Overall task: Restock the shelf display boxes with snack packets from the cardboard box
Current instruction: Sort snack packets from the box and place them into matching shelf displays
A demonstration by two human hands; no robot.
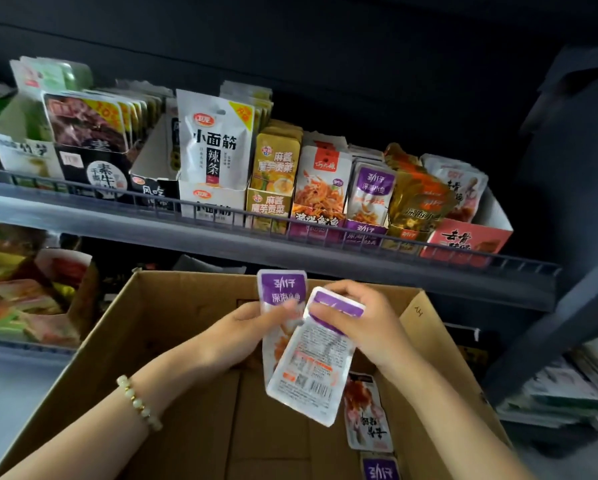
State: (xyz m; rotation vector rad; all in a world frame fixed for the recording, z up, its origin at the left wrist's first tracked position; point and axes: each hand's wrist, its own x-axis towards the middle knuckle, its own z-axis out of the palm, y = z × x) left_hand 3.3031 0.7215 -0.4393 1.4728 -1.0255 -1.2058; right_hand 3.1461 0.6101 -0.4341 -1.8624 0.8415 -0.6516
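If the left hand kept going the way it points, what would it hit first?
Probably the back-facing packet pinched by the right hand, just past the left hand; depth is unclear.

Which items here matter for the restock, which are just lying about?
Job: left hand and right hand, both holding purple packets; cardboard box; loose packets on its floor; purple display box on the upper shelf.
Lying about: stacked flat items lower right; lower-shelf goods at left; bracelet.
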